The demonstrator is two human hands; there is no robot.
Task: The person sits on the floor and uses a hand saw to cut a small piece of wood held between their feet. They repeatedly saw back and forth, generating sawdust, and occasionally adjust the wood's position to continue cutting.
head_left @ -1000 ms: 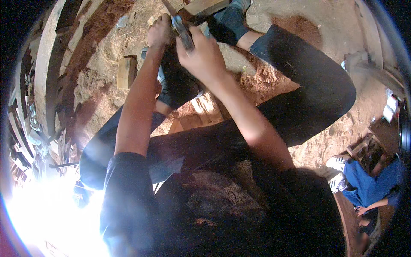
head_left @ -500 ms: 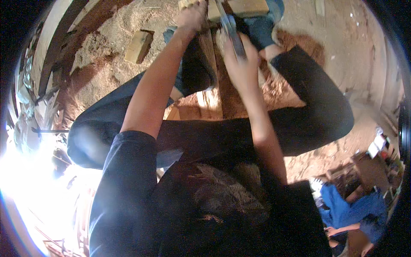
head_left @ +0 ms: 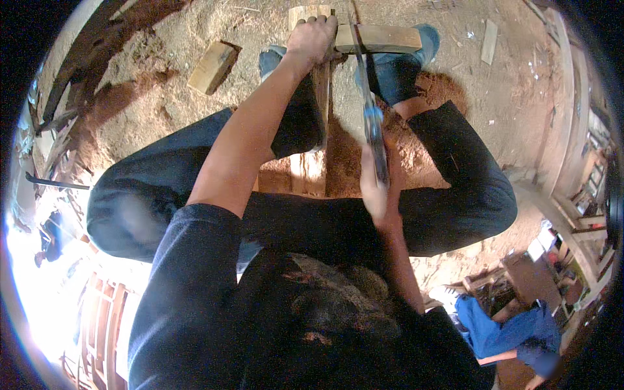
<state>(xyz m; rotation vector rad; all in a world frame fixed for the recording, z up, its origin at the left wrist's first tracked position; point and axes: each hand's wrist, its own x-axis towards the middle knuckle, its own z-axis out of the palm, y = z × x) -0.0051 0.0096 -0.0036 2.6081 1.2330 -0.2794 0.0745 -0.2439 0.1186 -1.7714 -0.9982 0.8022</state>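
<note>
My right hand is wrapped round the dark handle of a handsaw, which has a blue part near the blade. The narrow blade points away from me and crosses a pale wooden block. Just left of the blade, my left hand grips the wood with its fingers curled over the top; its thumb side is partly hidden. Beneath that hand a long timber runs back toward my lap. My shod feet stand on either side of the timber, the right one against the block.
A loose wooden offcut lies on the sawdust-covered ground at the left. A thin wood strip lies at the far right. Behind me on the right, another person in blue trousers sits near wooden frames. Stacked timber lines the left side.
My right hand has drawn the saw back toward my body, so more of the blade shows. The left hand stays on the wood. The view has shifted slightly.
</note>
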